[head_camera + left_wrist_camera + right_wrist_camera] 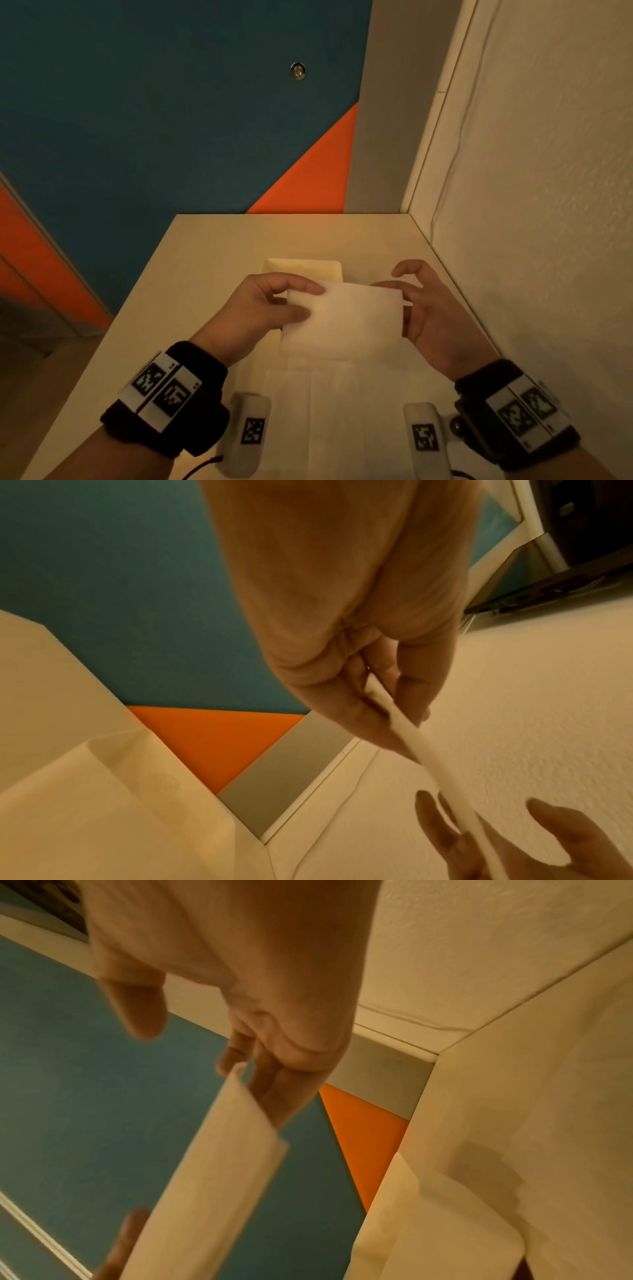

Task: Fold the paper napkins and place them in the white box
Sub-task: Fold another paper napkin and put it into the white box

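- Napkin (342, 318): folded, held above white box (301, 269).
- Left hand (270, 308): pinching its edge.
- Right hand (428, 308): fingers loose, supporting the other edge.
- Next: lower into box.

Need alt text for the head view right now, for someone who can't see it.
Two hands hold a folded white paper napkin above a pale table: left hand pinches its left edge, right hand supports its right edge. The white box sits just behind, more napkins lie nearer.
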